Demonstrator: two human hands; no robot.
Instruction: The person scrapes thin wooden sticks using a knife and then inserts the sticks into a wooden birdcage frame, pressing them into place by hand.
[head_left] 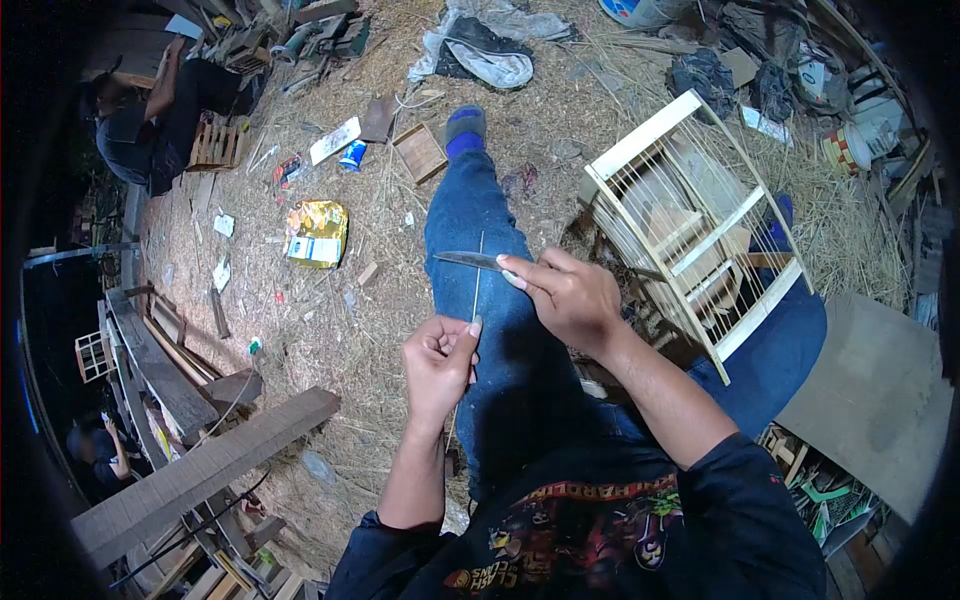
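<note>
Across my jeans-covered thigh, my right hand (575,295) is closed round the handle of a knife (465,259), its blade pointing left. The blade lies across a thin wooden stick (479,285) that runs lengthwise along my leg. My left hand (440,362) pinches this stick between thumb and fingers below the blade, and the stick's lower end passes down beside my wrist. To the right of my right hand, a wooden birdcage (700,235) with thin bars rests tilted against my other leg.
Shavings and straw cover the ground. A yellow packet (318,234), a small wooden tray (420,154) and a blue can (352,155) lie ahead on the left. A thick beam (210,475) juts in at lower left. A board (865,390) lies right. Two other people sit at the left.
</note>
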